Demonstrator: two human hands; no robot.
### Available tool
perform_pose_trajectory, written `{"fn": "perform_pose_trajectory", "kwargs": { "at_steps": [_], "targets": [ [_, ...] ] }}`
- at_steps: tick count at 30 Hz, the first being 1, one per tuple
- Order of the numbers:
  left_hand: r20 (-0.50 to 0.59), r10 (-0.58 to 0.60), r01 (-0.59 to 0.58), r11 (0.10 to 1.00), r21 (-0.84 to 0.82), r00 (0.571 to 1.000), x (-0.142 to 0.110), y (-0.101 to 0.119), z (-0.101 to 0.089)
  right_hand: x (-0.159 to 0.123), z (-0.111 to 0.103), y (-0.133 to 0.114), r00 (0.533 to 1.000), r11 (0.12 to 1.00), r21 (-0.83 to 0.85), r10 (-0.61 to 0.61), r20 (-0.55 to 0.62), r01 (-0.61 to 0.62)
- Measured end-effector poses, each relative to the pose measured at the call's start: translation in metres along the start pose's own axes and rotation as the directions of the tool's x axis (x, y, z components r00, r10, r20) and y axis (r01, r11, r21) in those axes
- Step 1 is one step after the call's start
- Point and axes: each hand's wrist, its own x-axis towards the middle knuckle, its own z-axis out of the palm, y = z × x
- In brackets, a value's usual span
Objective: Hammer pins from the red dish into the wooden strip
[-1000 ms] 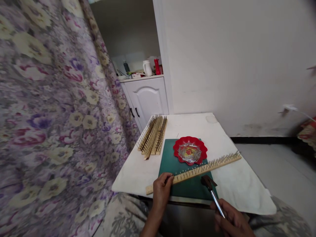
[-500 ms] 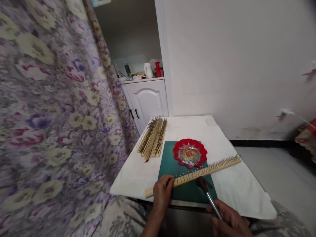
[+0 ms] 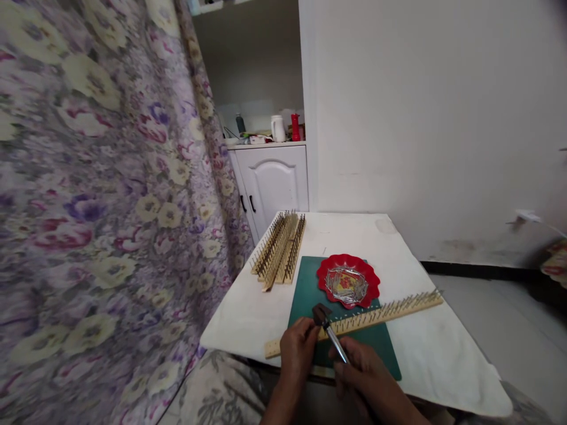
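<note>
A long wooden strip [image 3: 372, 317] with a row of upright nails lies slantwise across a green mat [image 3: 305, 289]. My left hand [image 3: 296, 349] rests on the strip near its left end, fingertips pinched together at the row of nails on what looks like a nail, mostly hidden. My right hand [image 3: 365, 372] is wrapped around the handle of a hammer [image 3: 336, 343]. The dark hammer head is right at my left fingertips, over the strip. Behind the strip, a red scalloped dish [image 3: 374, 285] holds many loose nails.
Several nail-studded wooden strips [image 3: 283, 254] lie together at the table's back left. A white cloth [image 3: 248, 316] covers the table. A flowered curtain [image 3: 133, 224] hangs at left, and a white cabinet [image 3: 279, 183] stands behind, near a bare wall [image 3: 398, 118].
The hammer has moved left and up, from in front of the strip to my left fingertips. My left hand stays on the strip. The whole view has shifted slightly.
</note>
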Motion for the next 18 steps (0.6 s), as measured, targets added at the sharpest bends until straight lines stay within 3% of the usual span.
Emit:
{"fn": "perform_pose_trajectory", "kwargs": {
  "at_steps": [13,18],
  "targets": [
    [0.012,-0.021,0.021,0.999,-0.029,1.0,-0.001,0.001,-0.001,0.001,0.001,0.002,0.999,0.995,-0.09,-0.044,-0.01,0.043],
    [0.018,-0.015,0.016,0.997,-0.081,1.0,-0.001,0.003,-0.003,-0.015,-0.008,0.003,0.999,0.997,-0.07,-0.034,-0.023,0.032]
  ]
}}
